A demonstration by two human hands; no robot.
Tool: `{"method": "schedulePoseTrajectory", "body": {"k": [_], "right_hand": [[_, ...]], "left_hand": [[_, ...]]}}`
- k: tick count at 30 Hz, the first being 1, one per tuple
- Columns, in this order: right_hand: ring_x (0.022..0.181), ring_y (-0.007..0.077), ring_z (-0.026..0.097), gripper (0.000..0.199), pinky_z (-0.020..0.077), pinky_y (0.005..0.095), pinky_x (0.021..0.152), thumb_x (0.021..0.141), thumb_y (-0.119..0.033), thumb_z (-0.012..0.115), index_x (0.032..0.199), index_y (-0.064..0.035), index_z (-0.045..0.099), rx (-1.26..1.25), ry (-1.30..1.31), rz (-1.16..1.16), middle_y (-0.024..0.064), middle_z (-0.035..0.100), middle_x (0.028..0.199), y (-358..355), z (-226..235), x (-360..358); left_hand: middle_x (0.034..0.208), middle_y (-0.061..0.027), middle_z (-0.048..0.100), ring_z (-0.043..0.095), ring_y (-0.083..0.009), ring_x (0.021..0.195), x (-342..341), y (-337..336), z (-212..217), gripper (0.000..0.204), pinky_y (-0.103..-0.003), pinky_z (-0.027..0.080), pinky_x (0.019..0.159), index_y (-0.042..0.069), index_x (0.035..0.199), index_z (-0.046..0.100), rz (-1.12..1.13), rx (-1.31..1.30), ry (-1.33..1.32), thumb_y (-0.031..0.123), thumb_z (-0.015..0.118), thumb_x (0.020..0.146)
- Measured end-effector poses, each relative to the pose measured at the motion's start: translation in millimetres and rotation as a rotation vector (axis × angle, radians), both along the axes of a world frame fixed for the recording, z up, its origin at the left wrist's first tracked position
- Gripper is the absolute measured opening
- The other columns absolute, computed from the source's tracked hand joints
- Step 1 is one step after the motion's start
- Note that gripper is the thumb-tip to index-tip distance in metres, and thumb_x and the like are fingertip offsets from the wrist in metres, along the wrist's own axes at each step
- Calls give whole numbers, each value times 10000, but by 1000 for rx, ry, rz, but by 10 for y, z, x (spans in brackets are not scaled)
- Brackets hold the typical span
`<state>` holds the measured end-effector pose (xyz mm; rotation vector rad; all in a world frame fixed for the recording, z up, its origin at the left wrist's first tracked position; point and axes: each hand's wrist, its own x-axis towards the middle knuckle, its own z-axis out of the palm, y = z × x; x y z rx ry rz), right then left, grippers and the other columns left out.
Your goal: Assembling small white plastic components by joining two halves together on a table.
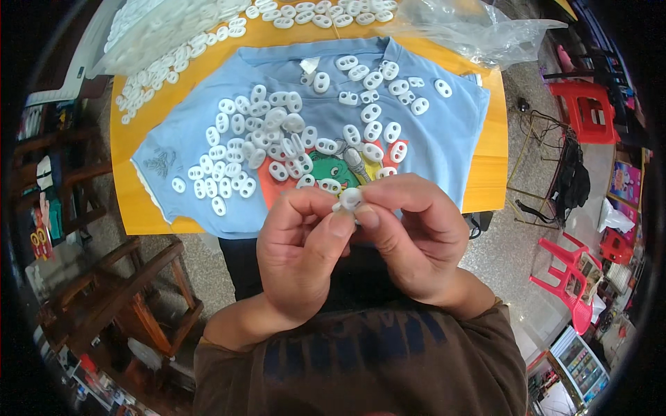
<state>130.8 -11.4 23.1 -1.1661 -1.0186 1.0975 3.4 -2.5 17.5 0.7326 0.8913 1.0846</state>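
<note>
Between the fingertips of both hands is a small white plastic piece (352,199) with a round opening, held up near the front edge of the table. My left hand (305,239) pinches its left side with thumb and forefinger. The right side is pinched by my right hand (413,232). Beyond them, a light blue T-shirt (437,166) lies spread out, with many white oval two-hole plastic pieces (239,125) scattered and heaped on it. A grey-handled tool (356,163) lies among the pieces on the shirt's coloured print.
The yellow table (489,173) carries more white pieces (163,73) along its far and left edges. Clear plastic bags (479,31) lie at the far side. A wooden stool (132,298) stands at left; red stools (583,111) and a pink stool (569,277) stand at right.
</note>
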Motion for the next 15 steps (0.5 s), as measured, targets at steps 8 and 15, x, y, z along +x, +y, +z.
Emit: {"method": "schedulePoseTrajectory", "body": {"k": [8,15], "right_hand": [[722,123,561,144,428,224,619,803,20,600,945,23,582,-98,212,8,81,603,872,-16,-4,11],[728,120,554,153,421,220,618,799,24,602,951,20,582,-64,160,25,81,597,871,-23,-17,16]], "left_hand": [[787,-29,574,489,-58,632,-36,1,60,126,-186,405,553,8,939,537,-32,-92,41,105,557,862],[783,-21,577,493,-54,615,-75,-14,-16,123,-175,409,545,16,935,543,-73,10,120,96,579,850]]}}
